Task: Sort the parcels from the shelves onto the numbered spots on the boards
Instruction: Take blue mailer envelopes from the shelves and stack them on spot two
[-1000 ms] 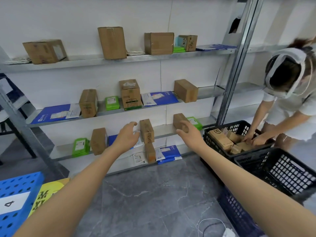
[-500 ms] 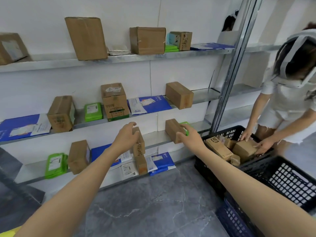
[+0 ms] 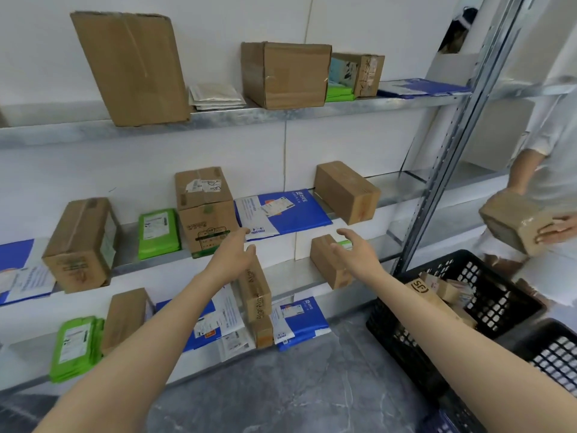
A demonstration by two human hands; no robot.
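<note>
Both arms were stretched toward the metal shelves [image 3: 249,115], and neither hand held anything. The left hand [image 3: 232,257] was loose with its fingers straight. Its fingertips were right at the front edge of a blue envelope [image 3: 290,214] lying flat on the middle shelf, though whether they touched it could not be told. Below that hand a narrow box [image 3: 257,295] stood upright on the lower shelf. The right hand [image 3: 356,254] was spread with its fingers slightly bent, just beside a small brown box [image 3: 326,260] on the lower shelf. A labelled box [image 3: 203,210] sat left of the envelope and a plain box [image 3: 346,192] right of it. At the far right another person held a taped box [image 3: 512,225] near a black basket [image 3: 499,298] of parcels.
</note>
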